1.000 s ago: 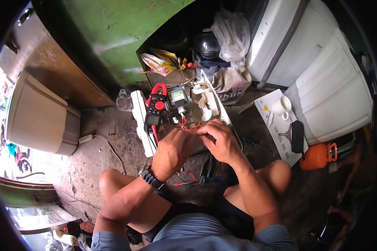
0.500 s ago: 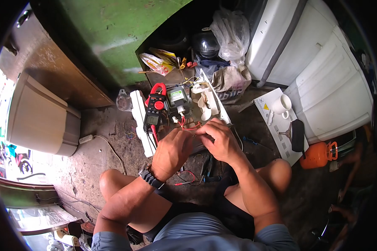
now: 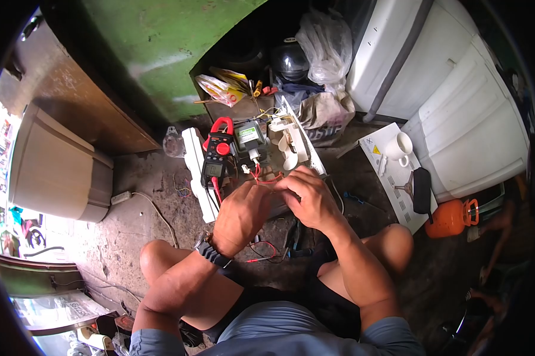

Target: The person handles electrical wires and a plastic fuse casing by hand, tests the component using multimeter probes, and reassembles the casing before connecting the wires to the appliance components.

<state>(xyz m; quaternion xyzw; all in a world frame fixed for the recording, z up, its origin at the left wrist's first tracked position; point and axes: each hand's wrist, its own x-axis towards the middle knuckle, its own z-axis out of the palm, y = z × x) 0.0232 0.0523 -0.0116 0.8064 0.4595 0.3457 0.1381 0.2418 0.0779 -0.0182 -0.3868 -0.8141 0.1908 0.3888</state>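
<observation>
My left hand [image 3: 242, 215], with a watch [image 3: 208, 249] at the wrist, is closed with its fingertips on a red wire. My right hand [image 3: 309, 200] pinches at the same spot, the fingertips of both hands nearly meeting. The red wire [image 3: 270, 180] loops up toward a dark boxy unit [image 3: 248, 137] with a green-and-white label. Left of that unit, a red-and-black clamp meter [image 3: 218, 151] rests on a white casing edge [image 3: 196, 172], a red probe lead [image 3: 216, 187] plugged into it. The exact wire ends are hidden by my fingers.
An open white housing [image 3: 294, 139] stands beyond my hands. Pliers [image 3: 291, 237] and a red test probe [image 3: 258, 259] lie on the floor between my legs. To the right are a white panel [image 3: 392, 160] bearing a mug [image 3: 400, 144], and an orange gas cylinder [image 3: 448, 221].
Both hands keep their pinch at the red wire, with only slight finger movement. The whole view has shifted slightly.
</observation>
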